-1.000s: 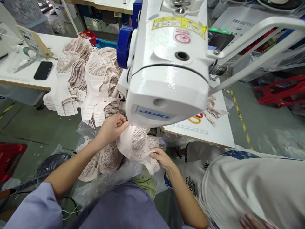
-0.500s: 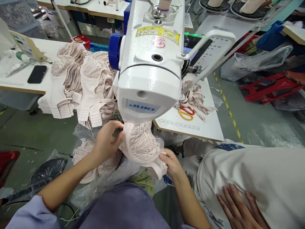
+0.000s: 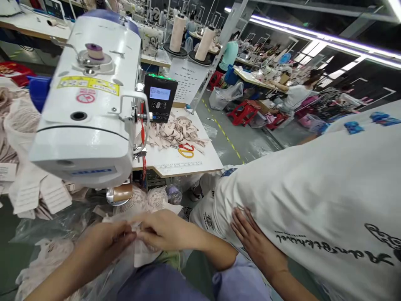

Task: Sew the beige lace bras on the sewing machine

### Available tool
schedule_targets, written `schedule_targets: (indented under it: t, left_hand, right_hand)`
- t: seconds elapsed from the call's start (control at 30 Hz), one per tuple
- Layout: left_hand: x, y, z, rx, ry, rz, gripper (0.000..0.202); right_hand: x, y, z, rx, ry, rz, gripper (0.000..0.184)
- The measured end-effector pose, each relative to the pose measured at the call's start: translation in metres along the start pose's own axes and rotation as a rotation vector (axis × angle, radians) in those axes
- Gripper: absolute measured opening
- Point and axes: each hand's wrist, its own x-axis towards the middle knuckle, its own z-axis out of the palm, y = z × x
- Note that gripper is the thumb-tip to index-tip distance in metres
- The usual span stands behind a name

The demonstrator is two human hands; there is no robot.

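- head view, grip: we are seeing the left hand [image 3: 105, 240] and the right hand [image 3: 169, 230] working close together, thumb and fingers of each pinching a pale garment [image 3: 144, 255]; blur is hiding the exact contact.
- head view, position: we are finding the pale garment between the hands and hanging below them, over the lap, nearer to us than the white sewing machine [image 3: 87, 129].
- head view, step in hand: we are judging that the hands are arranging a fabric edge, clear of the machine; the next move is probably calling for a firm pinch at both sides and an untwisted edge.
- head view, count: we are counting one garment in the hands, one sewing machine, one control panel [image 3: 159, 98], one pair of scissors [image 3: 186, 151] and two thread cones [image 3: 177, 35]; straps in the heap [image 3: 175, 131] and garments in the stack [image 3: 23, 129] are overlapping too much for counting.
- head view, right side: we are noting one co-worker's hand [image 3: 255, 238] resting on white clothing [image 3: 275, 188].
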Motion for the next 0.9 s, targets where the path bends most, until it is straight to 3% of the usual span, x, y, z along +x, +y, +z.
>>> schedule_targets:
  t: [0.1,0.2,0.4,0.5,0.63,0.9]
  left_hand:
    - [0.004,-0.004,-0.014,-0.029,-0.018,-0.083,0.036]
    - [0.011,-0.004,-0.032,-0.057,0.012,-0.157,0.038]
    - [0.023,-0.019,-0.063,-0.234,0.121,-0.373,0.033]
    - [0.028,-0.030,-0.066,-0.203,0.199,-0.353,0.026]
    - [0.039,-0.040,-0.063,-0.186,0.267,-0.262,0.020]
    - [0.053,-0.030,-0.072,-0.220,0.298,-0.286,0.026]
  right_hand:
    - [0.075,-0.011,0.041,0.058,-0.186,-0.068,0.029]
    - [0.106,-0.006,0.053,0.071,-0.164,-0.102,0.028]
    - [0.130,0.012,0.048,0.133,-0.211,0.108,0.032]
    - [0.139,0.015,0.049,0.135,-0.197,0.181,0.036]
    - [0.148,0.024,0.049,0.271,-0.203,0.145,0.028]
    - [0.159,0.035,0.049,0.303,-0.155,0.160,0.029]
